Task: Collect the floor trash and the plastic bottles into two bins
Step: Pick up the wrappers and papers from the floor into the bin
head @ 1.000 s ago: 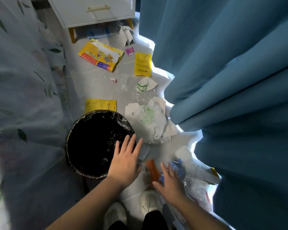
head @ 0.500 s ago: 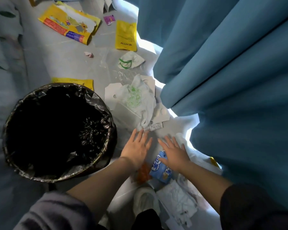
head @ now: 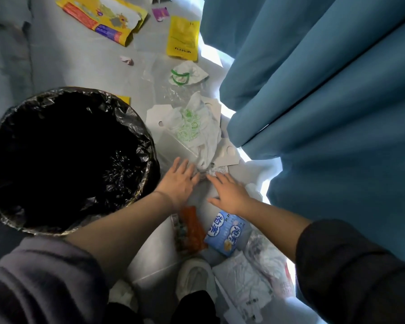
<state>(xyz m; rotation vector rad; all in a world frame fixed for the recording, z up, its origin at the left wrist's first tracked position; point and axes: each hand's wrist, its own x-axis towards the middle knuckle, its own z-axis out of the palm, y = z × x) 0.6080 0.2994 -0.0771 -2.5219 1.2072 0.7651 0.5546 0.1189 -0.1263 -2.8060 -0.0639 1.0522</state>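
Floor trash: white plastic bag (head: 194, 127) with green print lies crumpled on flat white cardboard (head: 156, 118), on the floor just right of the bin (head: 151, 146). A small printed strip (head: 220, 170) sits at the bag's near end. Left hand (head: 180, 181) and right hand (head: 229, 192) both reach to that strip, fingers straight and spread, palms down. Grip wide on both, holding nothing. Fingertips look to be on the strip and the bag's edge, but contact is hard to confirm.

Bin is round with a black liner, left of the hands. Its inside is dark and the contents can't be made out.

Near the wrists: orange wrapper (head: 189, 228) under the left forearm, blue wrapper (head: 225, 232) just beside it under the right wrist. Closer in: white paper (head: 241, 281), clear plastic bag (head: 262, 251) and a white shoe (head: 194, 277).

Farther out on the floor: crumpled white-green wrapper (head: 187, 74), yellow pouch (head: 182, 38), large yellow bag (head: 103, 17), purple scrap (head: 160, 14), pink scrap (head: 126, 60). A yellow pack edge (head: 124, 99) shows behind the bin rim. Blue curtain (head: 313, 90) fills the right side.
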